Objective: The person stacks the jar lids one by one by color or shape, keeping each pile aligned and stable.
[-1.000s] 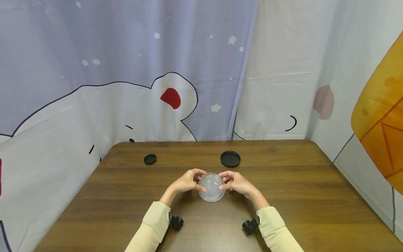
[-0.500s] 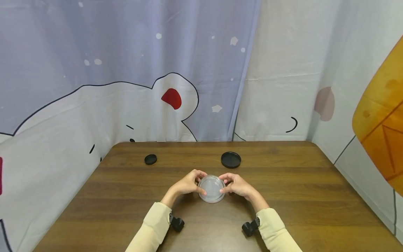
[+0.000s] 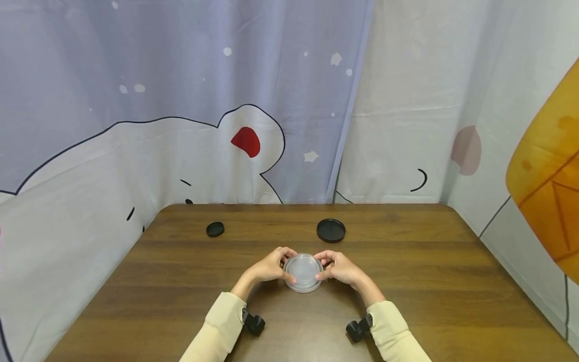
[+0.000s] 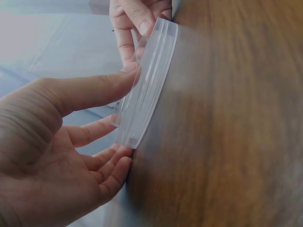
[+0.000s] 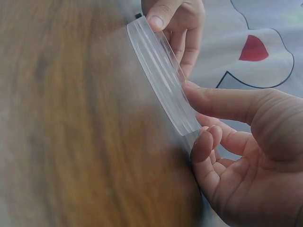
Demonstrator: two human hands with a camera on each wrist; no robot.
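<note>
A clear round plastic dish (image 3: 303, 271) lies flat on the wooden table, between both hands. My left hand (image 3: 270, 266) holds its left side, thumb at the upper rim and fingers curved around the far edge. On the opposite side my right hand (image 3: 342, 268) grips it likewise, its thumb against the rim. In the left wrist view the dish (image 4: 150, 90) shows stacked ridges along its wall, with a thinner clear layer on the thumb side. The right wrist view shows the same dish (image 5: 161, 75) edge-on, close to the tabletop.
Beyond the hands lie two shallow black round caps, a small one (image 3: 215, 229) at the far left and a larger one (image 3: 331, 231) right of the middle. A printed curtain (image 3: 312, 100) hangs behind the table's far edge.
Both hands and the upper rim of the dish have come slightly down in the head view. The grip looks the same, and the black caps stay in place.
</note>
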